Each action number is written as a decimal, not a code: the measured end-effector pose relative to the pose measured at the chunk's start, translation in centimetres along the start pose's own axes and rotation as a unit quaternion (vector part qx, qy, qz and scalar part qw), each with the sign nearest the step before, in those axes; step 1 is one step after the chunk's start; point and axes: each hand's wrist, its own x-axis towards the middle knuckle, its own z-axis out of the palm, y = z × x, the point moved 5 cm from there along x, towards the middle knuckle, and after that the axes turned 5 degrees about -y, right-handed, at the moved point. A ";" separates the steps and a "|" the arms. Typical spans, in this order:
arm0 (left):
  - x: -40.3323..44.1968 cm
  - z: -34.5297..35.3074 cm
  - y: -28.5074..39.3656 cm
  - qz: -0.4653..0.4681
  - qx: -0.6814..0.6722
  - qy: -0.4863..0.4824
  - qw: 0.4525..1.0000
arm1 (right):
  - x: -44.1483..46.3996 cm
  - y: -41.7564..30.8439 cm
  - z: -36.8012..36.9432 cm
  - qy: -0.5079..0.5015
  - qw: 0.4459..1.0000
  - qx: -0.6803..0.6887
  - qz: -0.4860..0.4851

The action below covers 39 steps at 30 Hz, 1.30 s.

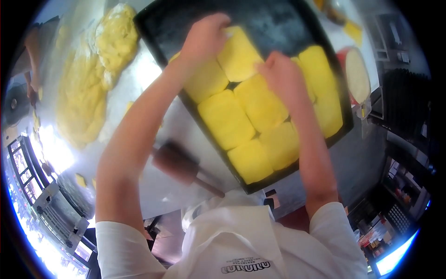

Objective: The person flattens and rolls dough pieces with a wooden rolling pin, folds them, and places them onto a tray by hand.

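A black baking tray lies tilted across the table, with several flat yellow dough squares side by side in it. Both of my hands are at one dough square in the tray's middle rows. My left hand grips its upper left edge with curled fingers. At its right corner, my right hand pinches the dough between thumb and fingers. The far part of the tray shows bare black metal. A rolling pin rests on the table below my left forearm.
A large floured mass of yellow dough spreads over the table at left. Right of the tray stands a round red-rimmed tub of pale contents. Another person's arm shows at the far left, and small dough scraps lie near the table's edge.
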 end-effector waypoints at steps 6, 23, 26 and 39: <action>-6.2 -1.6 3.4 0.070 0.179 0.028 0.981 | 3.6 -1.7 -1.3 0.059 0.986 0.063 -0.142; -9.8 1.5 4.9 0.070 0.255 -0.092 0.960 | 11.0 -5.5 0.4 -0.065 0.970 0.103 -0.210; -10.6 1.5 5.1 0.085 0.244 -0.121 0.958 | 9.7 -6.3 -0.6 -0.071 0.972 0.131 -0.179; -13.3 1.4 6.9 0.100 0.198 -0.191 0.956 | 5.8 -2.4 2.4 -0.161 0.881 0.445 -0.015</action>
